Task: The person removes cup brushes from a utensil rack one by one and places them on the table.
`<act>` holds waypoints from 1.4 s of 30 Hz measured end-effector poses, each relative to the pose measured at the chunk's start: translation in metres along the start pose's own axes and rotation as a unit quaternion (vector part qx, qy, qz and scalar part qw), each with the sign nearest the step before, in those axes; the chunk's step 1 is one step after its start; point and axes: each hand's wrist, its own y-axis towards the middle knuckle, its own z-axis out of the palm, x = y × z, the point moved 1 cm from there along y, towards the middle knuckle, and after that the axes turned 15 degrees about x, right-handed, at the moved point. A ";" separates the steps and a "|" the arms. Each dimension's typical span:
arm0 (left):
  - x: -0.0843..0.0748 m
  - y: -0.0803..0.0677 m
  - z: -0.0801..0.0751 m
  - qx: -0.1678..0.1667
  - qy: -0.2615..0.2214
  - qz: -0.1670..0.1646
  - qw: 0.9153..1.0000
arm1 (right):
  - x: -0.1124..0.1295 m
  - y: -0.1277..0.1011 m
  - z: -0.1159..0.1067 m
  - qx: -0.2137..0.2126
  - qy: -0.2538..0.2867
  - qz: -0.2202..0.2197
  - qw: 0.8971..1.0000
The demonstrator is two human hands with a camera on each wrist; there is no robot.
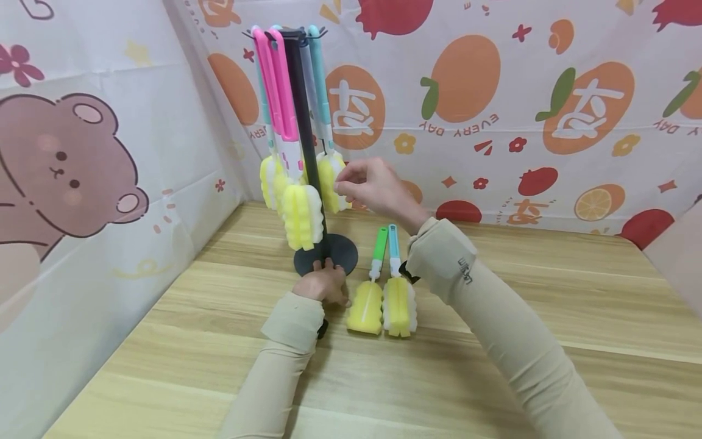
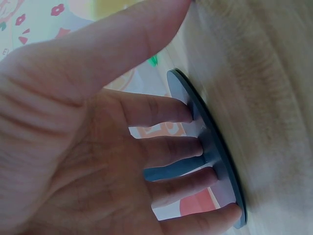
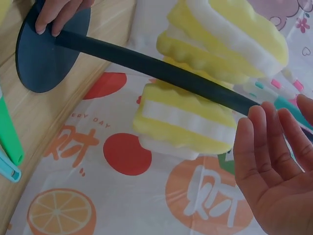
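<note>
all fingers relaxed — left hand (image 1: 322, 284) spread on black base (image 1: 345, 247), right hand (image 1: 375, 188) empty near hanging brush (image 1: 328, 183)

Left hand (image 1: 322, 285) low, right hand (image 1: 377, 188) higher

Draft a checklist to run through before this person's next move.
1. Base flat on the table: ok.
2. Left hand touching the base: ok.
3. Pink-handled brushes hanging from the black stand: ok.
4. Green-handled brush and blue-handled brush hung up: not ok, both lie on the table.
5. Right hand free of any brush handle: ok, none gripped.
6. Right hand clear of the hanging sponge behind it: cannot tell.
</note>
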 end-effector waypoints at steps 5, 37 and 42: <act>0.000 -0.001 0.001 -0.001 -0.008 -0.001 1.000 | 0.003 0.004 0.004 0.007 -0.015 -0.006 1.000; -0.002 0.003 0.004 -0.012 0.022 -0.009 1.000 | 0.018 0.021 0.022 0.008 0.088 -0.034 0.996; -0.001 0.002 0.003 -0.015 0.021 -0.011 1.000 | 0.019 0.025 0.025 0.017 0.105 -0.025 0.994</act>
